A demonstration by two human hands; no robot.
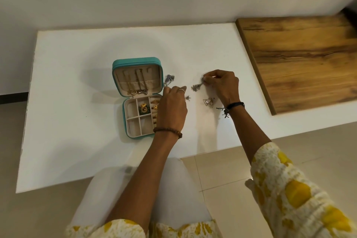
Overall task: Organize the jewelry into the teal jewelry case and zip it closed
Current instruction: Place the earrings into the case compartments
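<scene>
The teal jewelry case (118, 75) lies open on the white table (77, 87), with gold chains hanging in its lid and gold pieces in its cream compartments. My left hand (172, 108) hovers over the case's right edge with fingers curled; what it holds, if anything, is hidden. My right hand (222, 85) pinches a silver earring (197, 86) just above the table. A second silver earring (169, 79) lies beside the lid. A small silver piece (187, 98) and a triangular silver earring (209, 101) lie between my hands.
A wooden board (301, 60) lies on the table's right part, against the wall. The table's near edge runs just in front of my knees. Beige floor tiles show below right.
</scene>
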